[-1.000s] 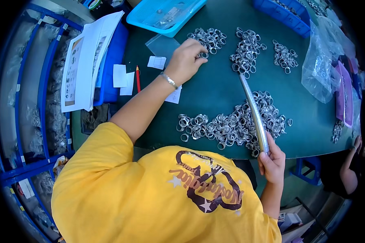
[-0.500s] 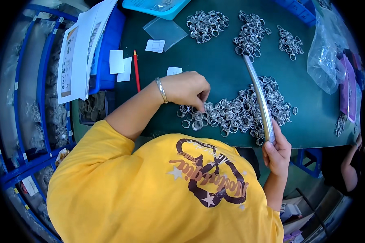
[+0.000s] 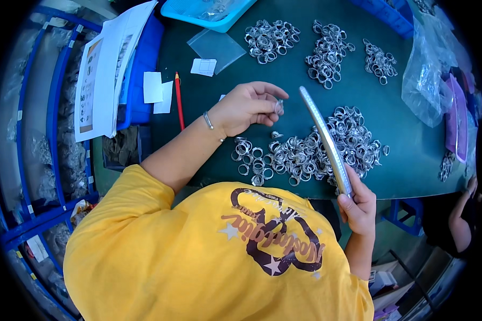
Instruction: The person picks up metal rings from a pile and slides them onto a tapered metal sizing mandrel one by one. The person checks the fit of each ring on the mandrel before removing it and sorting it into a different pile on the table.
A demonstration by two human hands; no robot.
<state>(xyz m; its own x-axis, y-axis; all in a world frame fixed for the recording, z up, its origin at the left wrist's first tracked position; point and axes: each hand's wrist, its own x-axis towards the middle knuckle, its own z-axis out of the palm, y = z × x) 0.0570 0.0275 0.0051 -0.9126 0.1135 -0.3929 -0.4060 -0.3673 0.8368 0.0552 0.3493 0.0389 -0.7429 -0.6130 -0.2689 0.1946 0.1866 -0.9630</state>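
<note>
In the head view, the green table [image 3: 209, 101] curves away under the fisheye lens, its near edge running just above the yellow shirt. Bare green surface lies open between the red pencil [image 3: 179, 100] and the left hand [image 3: 245, 108], and again between the far ring heaps and the near one.

The left hand is raised over the table, thumb and fingertips pinched on a small silver ring [image 3: 279, 105]. The right hand [image 3: 358, 206] is clenched around the lower end of a long tapered metal rod [image 3: 323, 136], which slants up and away over the large ring heap [image 3: 316, 150]; the pinched ring sits just beside the rod's upper tip, not touching it. Three smaller ring piles [image 3: 326, 51] lie farther back.

A light blue tray [image 3: 219, 18] sits at the far edge, with a flat clear plastic bag [image 3: 218, 48] below it and a small white label [image 3: 203, 67] beside that. Two white paper slips [image 3: 157, 91] lie left of the pencil, and printed sheets [image 3: 104, 69] rest on a blue bin at the left. A crumpled clear bag [image 3: 426, 80] lies at the right.

Half a second ago the left hand was down in the near heap; it has since lifted, holding the ring toward the rod tip. The right hand's grip is unchanged.
</note>
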